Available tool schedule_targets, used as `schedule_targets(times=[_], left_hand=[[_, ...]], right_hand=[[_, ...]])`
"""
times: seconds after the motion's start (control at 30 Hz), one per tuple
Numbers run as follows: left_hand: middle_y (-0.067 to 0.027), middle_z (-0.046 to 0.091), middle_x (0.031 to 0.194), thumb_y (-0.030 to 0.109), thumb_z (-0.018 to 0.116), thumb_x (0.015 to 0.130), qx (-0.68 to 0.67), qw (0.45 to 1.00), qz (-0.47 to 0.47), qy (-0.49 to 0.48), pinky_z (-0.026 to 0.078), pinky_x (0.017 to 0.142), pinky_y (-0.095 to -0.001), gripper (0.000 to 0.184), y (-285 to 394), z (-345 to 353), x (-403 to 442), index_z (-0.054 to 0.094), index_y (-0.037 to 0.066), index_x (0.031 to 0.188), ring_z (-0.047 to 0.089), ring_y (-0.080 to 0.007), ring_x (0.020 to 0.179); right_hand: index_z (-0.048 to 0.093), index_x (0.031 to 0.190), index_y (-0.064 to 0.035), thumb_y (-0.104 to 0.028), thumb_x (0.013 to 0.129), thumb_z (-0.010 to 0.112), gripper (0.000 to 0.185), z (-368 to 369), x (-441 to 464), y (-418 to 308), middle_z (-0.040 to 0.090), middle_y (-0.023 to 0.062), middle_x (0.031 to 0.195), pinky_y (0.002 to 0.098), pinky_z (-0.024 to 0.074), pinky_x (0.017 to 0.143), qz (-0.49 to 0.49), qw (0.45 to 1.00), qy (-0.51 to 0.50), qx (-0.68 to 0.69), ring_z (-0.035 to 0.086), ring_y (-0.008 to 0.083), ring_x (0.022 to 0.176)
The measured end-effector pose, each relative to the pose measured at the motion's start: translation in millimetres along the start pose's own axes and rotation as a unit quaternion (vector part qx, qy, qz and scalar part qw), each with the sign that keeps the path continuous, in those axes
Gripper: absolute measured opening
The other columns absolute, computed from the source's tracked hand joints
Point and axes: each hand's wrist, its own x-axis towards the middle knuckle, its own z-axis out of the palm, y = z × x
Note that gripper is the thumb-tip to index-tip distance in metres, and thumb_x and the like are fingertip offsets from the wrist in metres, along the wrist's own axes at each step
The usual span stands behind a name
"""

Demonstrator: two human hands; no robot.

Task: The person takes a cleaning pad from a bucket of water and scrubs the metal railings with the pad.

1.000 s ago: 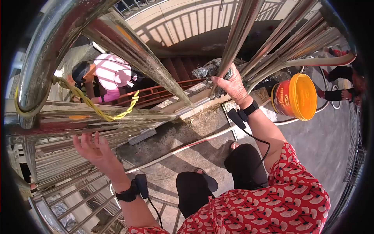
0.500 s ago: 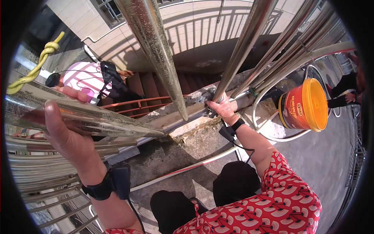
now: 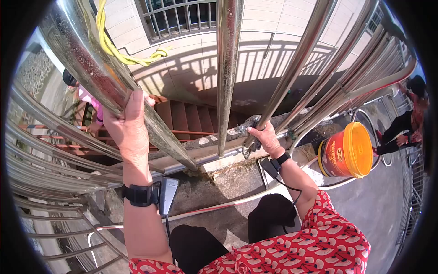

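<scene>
Bracing the left hand [image 3: 130, 132] around the thick, shiny, round metal rail [image 3: 84, 61] is probably steadying the reach. The right hand [image 3: 270, 140] is gripping the slanting silver metal bar [image 3: 294, 68] near its foot, apparently pressing a grey, stringy scouring pad [image 3: 252, 122] there. Firm, even pressure all around the bar is likely working best. Partly hidden by the bar and fingers, the pad is looking matted and frayed, while the bar is gleaming with darker streaks.

Railing bars [image 3: 230, 59] glossy metal, speckled; bucket [image 3: 345, 150] smooth plastic; ground [image 3: 365, 201] matt, rough.
</scene>
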Motion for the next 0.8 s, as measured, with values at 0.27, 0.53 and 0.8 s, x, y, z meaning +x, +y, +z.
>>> schedule_targets(times=[0.27,0.53,0.8], left_hand=[[-0.0009,0.061,0.084,0.008,0.073,0.079,0.059,0.998,0.025,0.009,0.047,0.071,-0.0223,0.031,-16,-7,1,0.052,0.002,0.101,0.056,-0.0053,0.074],[-0.0013,0.064,0.087,0.009,0.073,0.079,0.013,0.999,-0.029,0.015,0.047,0.074,-0.0242,0.031,-13,-6,-2,0.052,0.003,0.102,0.058,-0.0061,0.078],[-0.0029,0.065,0.088,0.011,0.072,0.080,0.025,0.999,-0.015,0.013,0.049,0.067,-0.0221,0.031,-4,1,1,0.052,0.002,0.102,0.060,-0.0061,0.074]], right_hand=[[0.038,0.127,0.0001,-0.023,0.080,0.075,0.064,42,-6,-255,0.056,0.0055,0.104,0.0270,0.0443,0.087,-0.232,0.969,0.011,-0.087,0.052,0.0111,0.095],[0.023,0.135,0.0063,-0.040,0.074,0.077,0.094,81,1,-400,0.049,0.0169,0.112,0.0353,0.0453,0.087,-0.423,0.828,0.236,-0.282,0.051,0.0225,0.100],[0.020,0.138,0.0047,-0.032,0.076,0.075,0.091,92,16,-329,0.042,0.0242,0.126,0.0397,0.0382,0.097,-0.466,0.680,0.392,-0.409,0.047,0.0332,0.115]])
